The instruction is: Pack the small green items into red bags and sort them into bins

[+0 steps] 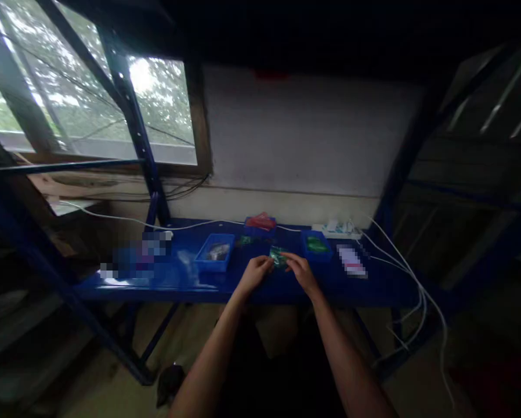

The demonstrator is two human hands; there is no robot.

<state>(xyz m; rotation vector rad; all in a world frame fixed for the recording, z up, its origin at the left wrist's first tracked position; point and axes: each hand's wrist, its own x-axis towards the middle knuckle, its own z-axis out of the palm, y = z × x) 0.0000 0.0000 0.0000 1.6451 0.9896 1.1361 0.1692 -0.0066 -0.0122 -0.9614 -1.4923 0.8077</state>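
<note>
"Where is the little green bag?"
"Between the two hands, over the blue bench."
"What is the left hand doing?"
"Pinching the bag's left side."
"And the right hand?"
"Its fingers reach the other side, but it's blurry, so I can't tell if they pinch."
"What's near?"
"One blue box just past the right hand, another box left of the left hand, and red stuff beyond both."

One small packet, green and glossy with blurred detail, is being held between the left hand and the right hand.
</note>
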